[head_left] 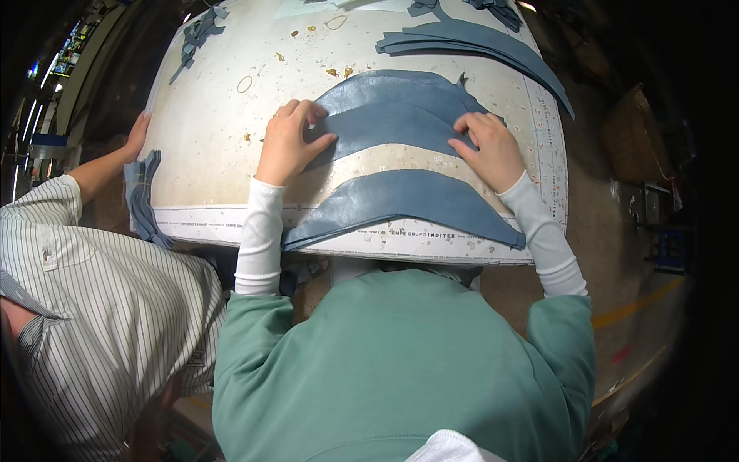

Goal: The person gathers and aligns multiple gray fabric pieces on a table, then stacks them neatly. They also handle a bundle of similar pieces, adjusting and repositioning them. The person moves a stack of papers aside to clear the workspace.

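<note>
Curved pieces of blue leather point(389, 123) lie overlapped on the white tabletop point(208, 146) in front of me. At their left end, my left hand point(291, 142) is closed on the upper curved piece, thumb below and fingers curled above. My right hand point(493, 148) pinches the right end of the same piece. Part of each end is hidden behind my fingers. Nearer to me, along the front edge, rests a stack of similar curved blue pieces point(404, 196).
More curved blue pieces point(469, 46) fan out at the far right, overhanging the edge. A tied bundle of blue strips point(142, 196) hangs at the left edge; other strips point(200, 35) lie far left. Rubber bands point(245, 84) dot the table. A co-worker's hand point(138, 135) touches the left edge.
</note>
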The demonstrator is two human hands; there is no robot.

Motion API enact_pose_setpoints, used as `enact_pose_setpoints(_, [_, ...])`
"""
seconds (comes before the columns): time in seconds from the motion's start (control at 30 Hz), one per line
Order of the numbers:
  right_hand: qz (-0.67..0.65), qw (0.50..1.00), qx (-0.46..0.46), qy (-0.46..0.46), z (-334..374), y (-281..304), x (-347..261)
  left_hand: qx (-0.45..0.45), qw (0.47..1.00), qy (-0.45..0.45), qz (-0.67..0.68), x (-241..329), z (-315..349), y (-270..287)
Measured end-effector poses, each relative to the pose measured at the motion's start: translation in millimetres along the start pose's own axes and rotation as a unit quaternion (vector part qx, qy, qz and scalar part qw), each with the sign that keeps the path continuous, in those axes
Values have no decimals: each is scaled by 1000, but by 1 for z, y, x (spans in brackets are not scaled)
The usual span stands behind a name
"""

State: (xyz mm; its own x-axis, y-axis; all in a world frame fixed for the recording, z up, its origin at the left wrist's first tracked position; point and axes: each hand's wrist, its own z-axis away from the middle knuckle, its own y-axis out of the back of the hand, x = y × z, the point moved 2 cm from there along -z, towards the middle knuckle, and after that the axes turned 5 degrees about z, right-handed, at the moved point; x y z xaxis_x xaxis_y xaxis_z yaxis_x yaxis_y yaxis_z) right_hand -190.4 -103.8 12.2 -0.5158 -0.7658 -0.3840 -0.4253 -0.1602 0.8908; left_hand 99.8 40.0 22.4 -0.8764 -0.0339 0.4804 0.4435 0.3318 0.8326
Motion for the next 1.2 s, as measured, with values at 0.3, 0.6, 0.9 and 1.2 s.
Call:
enact_pose_setpoints(0.3, [-64,998,-19,15,33,27,0,-107,974,120,162,10,38,15])
enact_pose_setpoints(0.6, [-105,986,44,-119,23,21,11,-27,991,-3,131,-3,-54,8])
enact_pose_setpoints(0.9, [-93,981,151,-84,18,14,26,-53,991,-11,121,-25,-66,-22])
enact_pose_setpoints(1.2, [-46,993,97,-54,23,7,15,0,977,-55,207,-6,-55,-12])
